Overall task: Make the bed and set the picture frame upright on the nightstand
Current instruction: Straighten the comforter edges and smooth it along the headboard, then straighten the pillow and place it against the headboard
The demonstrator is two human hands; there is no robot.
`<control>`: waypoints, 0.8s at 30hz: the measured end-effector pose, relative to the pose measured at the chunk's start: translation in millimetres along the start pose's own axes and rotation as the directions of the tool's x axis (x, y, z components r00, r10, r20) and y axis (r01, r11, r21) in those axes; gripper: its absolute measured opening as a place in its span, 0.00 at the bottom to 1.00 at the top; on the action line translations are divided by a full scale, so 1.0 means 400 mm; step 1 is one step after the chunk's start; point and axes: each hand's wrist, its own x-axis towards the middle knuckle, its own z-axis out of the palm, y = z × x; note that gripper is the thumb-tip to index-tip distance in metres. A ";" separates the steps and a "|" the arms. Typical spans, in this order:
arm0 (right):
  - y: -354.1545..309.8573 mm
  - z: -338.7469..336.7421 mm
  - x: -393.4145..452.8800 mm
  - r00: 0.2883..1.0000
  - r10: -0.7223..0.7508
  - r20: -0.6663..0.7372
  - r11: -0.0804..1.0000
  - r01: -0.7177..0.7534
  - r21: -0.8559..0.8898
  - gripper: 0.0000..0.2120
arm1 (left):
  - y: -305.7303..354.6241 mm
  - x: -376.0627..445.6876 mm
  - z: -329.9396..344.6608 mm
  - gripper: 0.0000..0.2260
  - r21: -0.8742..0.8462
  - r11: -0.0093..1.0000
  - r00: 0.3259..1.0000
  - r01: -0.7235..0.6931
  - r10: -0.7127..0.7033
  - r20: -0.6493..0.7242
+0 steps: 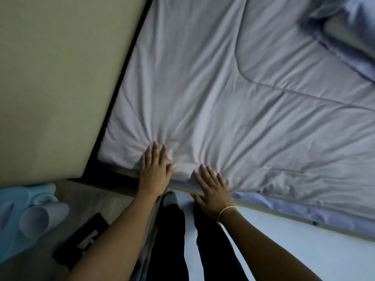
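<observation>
Bed (113, 180): seen from above, its corner set against a pale wall (50, 78); a light wooden frame edge is shown along the near side.

Duvet (233, 98): pale grey-lilac, quilted, spread over the mattress; creases are fanned outward from the near corner, where it is pressed down.

Pillow (349, 33): blurred, placed at the far right of the bed, on top of the duvet.

Left hand (155, 171): laid flat, palm down, fingers spread and extended, on the duvet at the bed's corner. Nothing is gripped.

Right hand (212, 191): likewise flattened and splayed, palm down, just beside the left, at the duvet's near edge; a thin bracelet (225, 211) is worn at the wrist. Nothing is gripped.

Picture frame (83, 238): dark, lying flat on the nightstand (85, 201), at lower left, partly covered by the left forearm.

Pale blue soft objects (30, 211): placed on the nightstand's left part; their kind cannot be told.

Legs (172, 230): dark-trousered, with one grey sock shown, on a pale floor (284, 250).
</observation>
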 end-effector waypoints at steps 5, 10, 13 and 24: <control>-0.009 -0.138 -0.056 0.969 0.245 0.046 0.952 -0.249 0.181 0.45 | 0.055 -0.051 -0.111 0.34 -0.056 0.998 0.992 -0.040 0.047 0.119; -0.002 -0.359 -0.120 0.916 0.397 -0.057 0.906 -0.381 0.184 0.31 | 0.133 -0.073 -0.323 0.27 -0.062 0.992 0.993 -0.114 0.116 0.027; -0.038 -0.501 -0.156 0.889 0.431 -0.152 0.893 -0.396 0.214 0.31 | 0.155 -0.075 -0.476 0.26 -0.091 0.984 0.988 -0.155 0.153 -0.025; 0.002 -0.801 -0.333 0.746 0.565 -0.353 0.815 -0.441 0.375 0.21 | 0.388 -0.066 -0.815 0.16 -0.065 0.883 0.867 -0.466 0.440 -0.233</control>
